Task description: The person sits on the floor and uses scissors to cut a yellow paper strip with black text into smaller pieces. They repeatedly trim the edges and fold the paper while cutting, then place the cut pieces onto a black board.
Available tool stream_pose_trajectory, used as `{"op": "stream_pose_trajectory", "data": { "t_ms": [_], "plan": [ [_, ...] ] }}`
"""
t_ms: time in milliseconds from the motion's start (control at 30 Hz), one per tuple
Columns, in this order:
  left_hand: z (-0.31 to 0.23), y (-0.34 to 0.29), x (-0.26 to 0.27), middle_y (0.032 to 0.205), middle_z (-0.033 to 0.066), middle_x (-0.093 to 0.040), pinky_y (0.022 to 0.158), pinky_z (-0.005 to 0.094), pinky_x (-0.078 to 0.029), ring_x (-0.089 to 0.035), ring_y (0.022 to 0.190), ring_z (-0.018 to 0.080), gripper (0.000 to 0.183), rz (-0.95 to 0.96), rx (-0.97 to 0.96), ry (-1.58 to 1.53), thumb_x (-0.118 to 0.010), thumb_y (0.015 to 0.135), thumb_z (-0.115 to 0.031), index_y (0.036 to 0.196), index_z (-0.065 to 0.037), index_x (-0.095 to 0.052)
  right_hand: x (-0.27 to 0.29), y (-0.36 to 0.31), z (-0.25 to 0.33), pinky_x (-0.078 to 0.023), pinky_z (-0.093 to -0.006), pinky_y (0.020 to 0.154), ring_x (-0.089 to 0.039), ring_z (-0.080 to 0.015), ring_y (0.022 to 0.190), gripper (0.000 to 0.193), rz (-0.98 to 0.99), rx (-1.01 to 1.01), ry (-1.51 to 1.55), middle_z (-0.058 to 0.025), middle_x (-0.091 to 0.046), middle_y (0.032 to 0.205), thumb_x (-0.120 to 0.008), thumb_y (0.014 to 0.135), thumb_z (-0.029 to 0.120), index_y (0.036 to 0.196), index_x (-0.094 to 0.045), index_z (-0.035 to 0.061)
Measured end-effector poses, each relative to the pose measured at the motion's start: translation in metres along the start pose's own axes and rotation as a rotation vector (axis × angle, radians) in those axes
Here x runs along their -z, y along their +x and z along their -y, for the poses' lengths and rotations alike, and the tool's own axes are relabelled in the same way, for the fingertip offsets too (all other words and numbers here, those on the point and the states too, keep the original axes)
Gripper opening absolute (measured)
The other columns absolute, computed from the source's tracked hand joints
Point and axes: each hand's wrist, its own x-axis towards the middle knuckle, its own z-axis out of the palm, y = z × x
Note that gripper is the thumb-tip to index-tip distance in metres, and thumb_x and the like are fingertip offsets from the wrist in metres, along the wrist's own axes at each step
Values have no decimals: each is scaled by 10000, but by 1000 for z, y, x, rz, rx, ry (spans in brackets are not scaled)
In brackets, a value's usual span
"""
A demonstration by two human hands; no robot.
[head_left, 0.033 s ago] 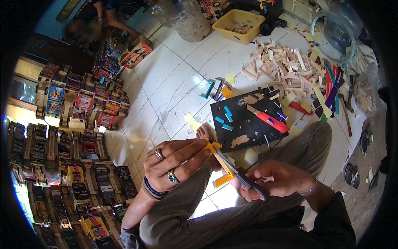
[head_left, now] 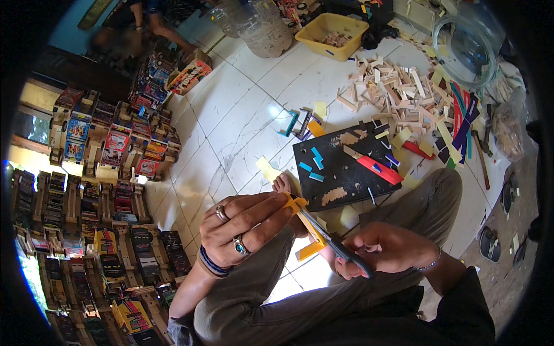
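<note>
My left hand (head_left: 245, 228), with rings on two fingers, is closed on an orange-yellow strip (head_left: 311, 249) of thin sheet. My right hand (head_left: 384, 251) is closed round the dark handle of a pair of scissors (head_left: 340, 247). Their blades lie along the strip, close to my left fingertips; the exact cutting point is hard to see. Beyond my hands a black board (head_left: 309, 193) lies on the floor. Small blue pieces (head_left: 317, 157) and a red utility knife (head_left: 372, 167) rest on that board. Under my hands are my crossed legs and one bare foot.
Wooden offcuts (head_left: 398, 92) are heaped at the far right, near coloured strips (head_left: 461, 127) and a hammer (head_left: 481, 158). A yellow basin (head_left: 332, 34) stands at the back. Many toy trucks (head_left: 115, 144) are stacked at left. Another person's legs (head_left: 167, 32) show at the far left.
</note>
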Motion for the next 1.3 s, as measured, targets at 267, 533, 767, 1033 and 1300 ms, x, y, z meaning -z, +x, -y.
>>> {"op": "stream_pose_trajectory", "data": {
  "t_ms": [267, 533, 767, 1033, 1300],
  "plan": [
    [-1, 2, 2, 1113, 57, -759, 830, 291, -618, -731, 1009, 202, 298, 23, 5, 19, -798, 772, -136, 1068, -110, -771, -2, -4, 6, -306, -261, 586, -431, -27, 654, 313, -35, 7, -54, 47, -541, 741, -744, 966, 353, 901, -731, 47],
    [0, 3, 2, 1130, 52, -760, 883, 283, -621, -725, 1035, 204, 317, 38, 1, 42, -794, 777, -114, 1093, -105, -771, -2, -5, 3, -321, -246, 593, -448, -19, 671, 248, -23, -6, -33, 49, -606, 770, -730, 983, 305, 968, -744, 58],
    [-2, 4, 0, 1077, 70, -771, 847, 298, -627, -747, 1012, 241, 283, 26, 28, 13, -818, 775, -82, 1051, -109, -759, 0, -5, 7, -389, -227, 591, -522, -11, 680, 235, -19, 20, -243, 6, -670, 816, -736, 977, 244, 1026, -729, 15],
    [0, 2, 1, 1143, 74, -761, 924, 306, -615, -728, 1072, 234, 325, 30, 31, -14, -799, 768, -126, 1090, -98, -769, -7, -2, 3, -403, -231, 588, -558, -35, 684, 245, -66, 92, -233, -2, -645, 790, -749, 968, 239, 978, -714, -4],
    [0, 1, 2, 1155, 66, -757, 937, 305, -610, -722, 1087, 237, 335, 40, 40, -2, -788, 759, -145, 1093, -109, -776, -2, -2, -1, -385, -264, 602, -521, -38, 685, 227, -29, 46, -191, 26, -622, 802, -751, 965, 264, 912, -708, 48]
  ]
}}
